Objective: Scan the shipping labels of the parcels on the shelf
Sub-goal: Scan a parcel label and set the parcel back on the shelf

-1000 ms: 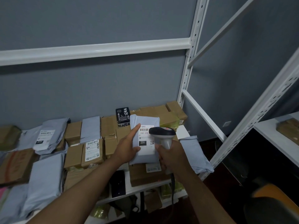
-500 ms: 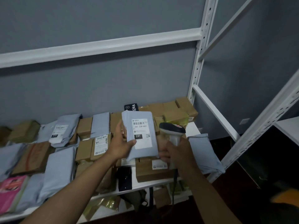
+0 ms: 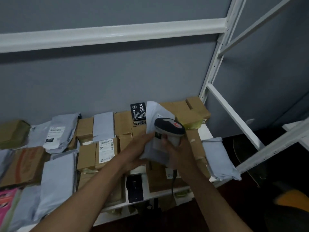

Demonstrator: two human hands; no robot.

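Note:
My left hand [image 3: 137, 150] grips a pale grey poly mailer [image 3: 154, 113] by its left edge and holds it tilted above the parcels. My right hand [image 3: 179, 153] is wrapped around the handle of a grey barcode scanner [image 3: 170, 127], whose dark head with a red button sits directly over the mailer's label, hiding most of it. The scanner's cable [image 3: 173, 181] hangs down below my wrist. The white shelf [image 3: 206, 131] under them is packed with brown cardboard boxes and grey mailers.
A labelled brown box [image 3: 105, 150] and a labelled grey mailer [image 3: 57, 133] lie left of my hands. A black box [image 3: 138, 111] stands at the back, a grey mailer [image 3: 217, 158] overhangs the shelf's right end. White uprights [image 3: 215, 61] frame the right side.
The mailer has turned and dropped to the right, and the scanner has moved up over its label, which showed fully before. The view has shifted closer to the shelf.

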